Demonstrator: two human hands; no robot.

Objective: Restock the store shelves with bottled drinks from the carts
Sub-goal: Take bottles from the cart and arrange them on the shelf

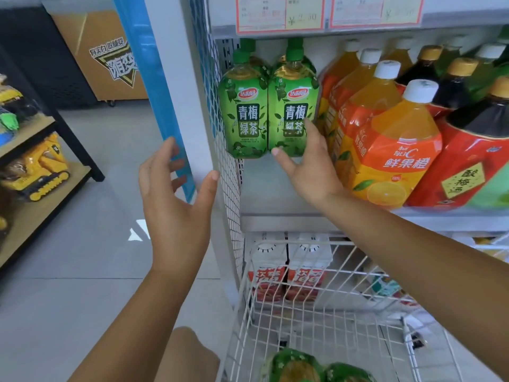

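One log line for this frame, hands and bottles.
right hand: open, touching green tea bottle on shelf | left hand: open, empty | cart: more green bottles

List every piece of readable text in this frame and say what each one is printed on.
"青梅绿茶": labels of the two green tea bottles on the shelf.
"达利园": red logo on those labels, small, likely reading.
"鲜果橙": front orange juice bottle.
"酸梅汤": yellow diamond on the red-labelled dark drink bottle.
"¥ 2.50": left price tag, blurred.
Right price tag: unreadable.
Orange freezer lettering, cartons behind the cart: too distorted.
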